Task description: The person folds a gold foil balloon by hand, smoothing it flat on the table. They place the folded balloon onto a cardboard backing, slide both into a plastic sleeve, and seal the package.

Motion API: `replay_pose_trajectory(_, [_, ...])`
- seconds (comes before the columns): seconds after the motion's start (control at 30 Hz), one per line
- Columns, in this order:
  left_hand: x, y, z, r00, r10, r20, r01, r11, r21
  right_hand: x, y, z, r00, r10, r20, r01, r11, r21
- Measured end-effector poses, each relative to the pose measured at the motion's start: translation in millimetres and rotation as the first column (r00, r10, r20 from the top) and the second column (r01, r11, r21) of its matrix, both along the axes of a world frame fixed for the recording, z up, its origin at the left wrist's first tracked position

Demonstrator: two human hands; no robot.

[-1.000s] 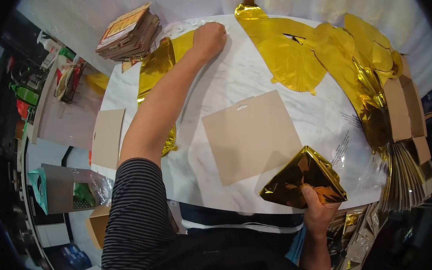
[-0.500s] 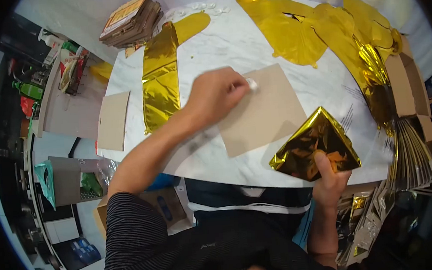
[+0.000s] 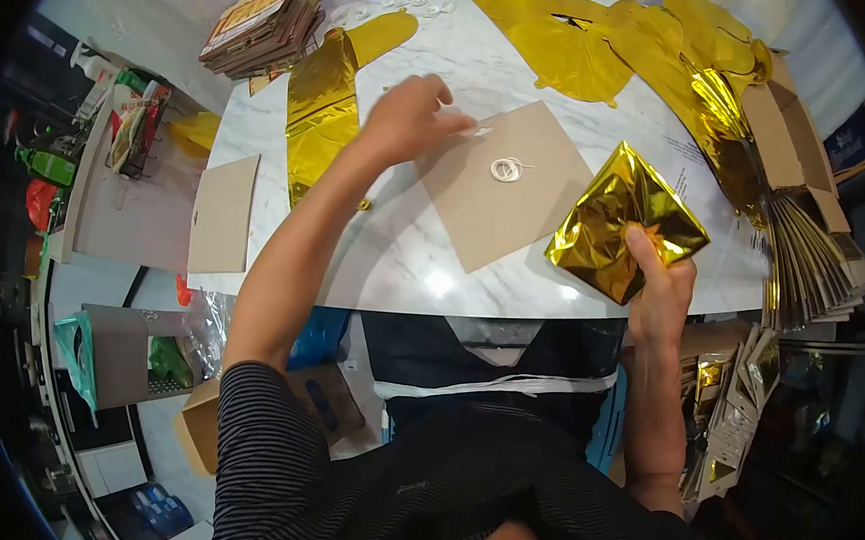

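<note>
My left hand (image 3: 414,121) hovers over the far left edge of a square of brown cardboard (image 3: 489,221), its fingers apart. A small whitish spot shows by its fingertips, too small to name. On the cardboard lies a small coil of white string (image 3: 507,169). My right hand (image 3: 660,279) grips a folded gold foil balloon (image 3: 614,212), thumb on top, above the table's front right part. Left of my left hand, a long gold foil piece (image 3: 322,122) lies flat, partly covered by my forearm.
More flat gold foil balloons (image 3: 578,59) spread across the back right of the marble-patterned table (image 3: 382,263). An open cardboard box (image 3: 790,145) and a fanned row of cards (image 3: 818,263) stand at right. A cardboard stack (image 3: 260,26) and another cardboard sheet (image 3: 223,214) are at left.
My left hand has moved up and left, leaving the white string coil on the cardboard. My right hand has raised and tilted the folded foil balloon. The whole view has shifted slightly.
</note>
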State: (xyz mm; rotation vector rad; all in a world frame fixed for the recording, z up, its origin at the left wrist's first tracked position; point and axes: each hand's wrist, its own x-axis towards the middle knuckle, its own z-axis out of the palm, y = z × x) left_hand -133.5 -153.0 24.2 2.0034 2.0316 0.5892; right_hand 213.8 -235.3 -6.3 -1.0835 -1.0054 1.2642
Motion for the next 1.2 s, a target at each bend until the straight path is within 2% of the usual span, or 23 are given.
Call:
replay_pose_trajectory(0.03, [3.7,-0.4,-6.9,1.000,0.000,0.005,0.000,1.000,0.006,0.4,5.2,-1.6,0.999,0.025,-0.030,-0.026,0.999,-0.048])
replay_pose_trajectory(0.1, [21.4,-7.1,-5.2,0.985,-0.011,-0.170,0.000,0.998,-0.062,-3.3,14.5,-1.7,0.992,0.062,-0.109,-0.071,0.995,-0.074])
replay_pose_trajectory(0.13, [23.8,-9.3,-1.3,0.992,-0.032,-0.119,0.015,0.989,-0.147,-4.1,19.3,-1.4,0.994,0.073,-0.078,-0.080,0.993,-0.085])
replay_pose_trajectory(0.17, [27.7,-12.6,-2.8,0.992,-0.046,-0.115,0.028,0.988,-0.150,-5.1,24.3,-0.9,0.995,0.084,-0.049,-0.089,0.991,-0.101])
replay_pose_trajectory(0.23, [31.9,-20.3,-4.9,0.987,-0.022,-0.161,-0.014,0.976,-0.220,-13.5,34.9,5.4,0.992,0.125,-0.020,-0.126,0.985,-0.114])
replay_pose_trajectory(0.33, [33.4,-30.6,-9.6,0.995,-0.020,-0.095,-0.003,0.973,-0.231,-34.7,49.5,10.0,0.983,0.181,0.019,-0.174,0.967,-0.186])
replay_pose_trajectory(0.43, [38.2,-42.4,-6.8,0.999,0.013,-0.030,-0.020,0.969,-0.247,-56.6,51.4,1.8,0.962,0.268,-0.052,-0.272,0.929,-0.250])
replay_pose_trajectory(0.5, [39.3,-48.5,-6.4,1.000,0.021,-0.012,-0.023,0.965,-0.262,-68.2,46.2,-1.0,0.950,0.312,0.012,-0.296,0.912,-0.284])
replay_pose_trajectory(0.53, [40.8,-51.1,-6.1,1.000,0.027,0.005,-0.024,0.961,-0.276,-72.3,46.3,-2.9,0.947,0.306,0.101,-0.268,0.921,-0.283])
replay_pose_trajectory(0.67, [44.4,-58.3,1.0,0.992,0.075,0.105,-0.038,0.949,-0.313,-77.9,47.3,-0.5,0.931,0.319,0.178,-0.256,0.917,-0.305])
replay_pose_trajectory(0.73, [42.9,-50.8,-8.1,0.980,0.186,0.070,-0.171,0.969,-0.177,-81.4,46.1,2.2,0.917,0.323,0.235,-0.242,0.917,-0.316])
replay_pose_trajectory(0.77, [42.6,-46.2,-10.0,0.980,0.183,0.073,-0.168,0.970,-0.178,-82.1,46.7,3.6,0.897,0.331,0.292,-0.232,0.916,-0.327])
replay_pose_trajectory(0.83, [42.3,-38.5,-14.4,0.993,0.114,0.019,-0.107,0.972,-0.209,-82.6,50.0,-4.6,0.901,0.326,0.287,-0.228,0.917,-0.326])
replay_pose_trajectory(0.93, [46.9,-36.3,-1.5,0.990,0.134,-0.042,-0.141,0.941,-0.308,-85.1,44.0,7.4,0.904,0.309,0.294,-0.221,0.929,-0.298])
replay_pose_trajectory(1.03, [39.3,-27.7,-11.2,0.991,0.129,0.026,-0.109,0.916,-0.385,-85.2,42.6,11.8,0.892,0.325,0.314,-0.222,0.921,-0.322])
replay_pose_trajectory(1.17, [42.5,-30.0,-8.8,0.984,0.158,0.080,-0.112,0.905,-0.411,-84.7,46.4,4.0,0.898,0.312,0.309,-0.221,0.929,-0.297])
replay_pose_trajectory(1.2, [42.7,-31.3,-10.2,0.979,0.202,0.036,-0.180,0.930,-0.319,-84.6,46.7,3.7,0.894,0.317,0.315,-0.226,0.929,-0.293])
